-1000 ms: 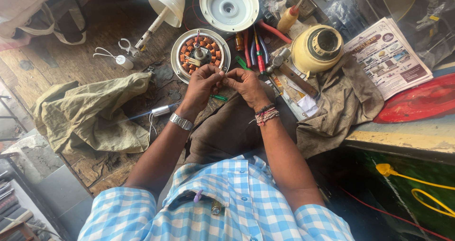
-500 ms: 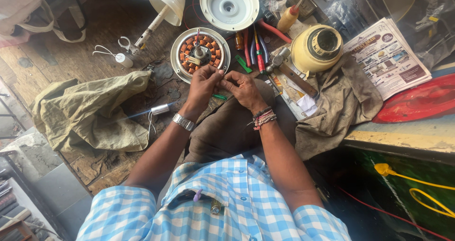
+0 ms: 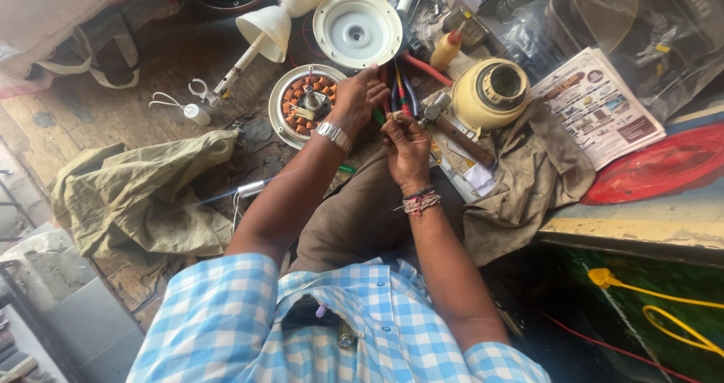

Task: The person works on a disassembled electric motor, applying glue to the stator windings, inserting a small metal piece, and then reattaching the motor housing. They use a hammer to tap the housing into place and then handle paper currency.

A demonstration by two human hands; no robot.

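Motor stator, the round one with copper coils in a pale ring, is seen at upper centre of the frame on the wooden tabletop. It lies just left of the left hand, whose fingers are curled over its right rim near some coloured wires. The right hand sits lower and further right, pinched on something small that can't be made out. A printed leaflet, rectangular and multicoloured, is laid at upper right beside a cream housing; a yellow squeeze bottle is stood above.

Tools, housing crowding hands
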